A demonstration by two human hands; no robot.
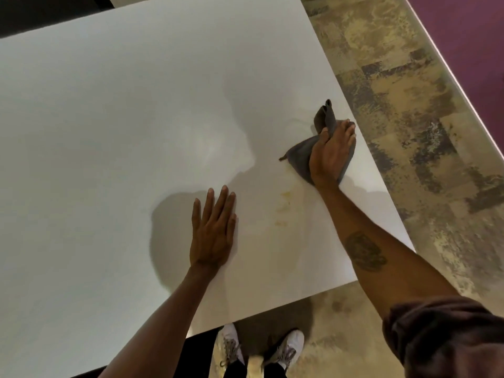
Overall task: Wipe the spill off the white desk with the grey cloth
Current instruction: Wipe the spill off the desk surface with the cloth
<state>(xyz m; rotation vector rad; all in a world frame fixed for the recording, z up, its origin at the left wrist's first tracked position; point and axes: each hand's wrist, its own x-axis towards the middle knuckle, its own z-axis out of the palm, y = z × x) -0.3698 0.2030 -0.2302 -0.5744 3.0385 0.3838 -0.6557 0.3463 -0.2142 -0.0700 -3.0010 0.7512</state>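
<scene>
The white desk [109, 118] fills most of the view. A faint yellowish spill [283, 207] streaks its surface near the right front corner. The grey cloth [298, 156] lies crumpled on the desk close to the right edge, one end sticking up. My right hand [331, 152] presses down on the cloth, fingers wrapped over it. The spill lies just in front of that hand, toward me. My left hand [214, 230] rests flat on the desk, fingers spread, to the left of the spill and holding nothing.
The desk's right edge and front corner [409, 246] drop to a mottled tan and grey floor [409, 105]. My white shoes [283, 347] stand at the front edge. A purple wall with a pale skirting [463, 50] runs along the far right.
</scene>
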